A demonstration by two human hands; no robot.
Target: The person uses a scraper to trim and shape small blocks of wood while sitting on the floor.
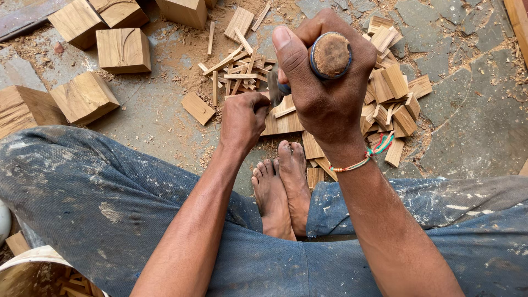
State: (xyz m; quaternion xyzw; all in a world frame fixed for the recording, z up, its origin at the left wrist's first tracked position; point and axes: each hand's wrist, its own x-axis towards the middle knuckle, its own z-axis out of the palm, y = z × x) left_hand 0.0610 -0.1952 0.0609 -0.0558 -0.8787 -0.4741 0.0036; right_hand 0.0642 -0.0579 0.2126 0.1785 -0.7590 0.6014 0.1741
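While the right hand (324, 82) clenches a round-butted cutting tool (330, 55) upright, its blade (273, 88) points down at seven o'clock toward the small wood piece (283, 107) the left hand (242, 118) pinches, just beside it

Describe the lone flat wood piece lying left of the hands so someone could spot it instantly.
Start at the big wooden blocks at upper left, then look right toward the left hand. On the grey floor between them lies one small flat piece, alone and tilted, unlike the heaped thin sticks.
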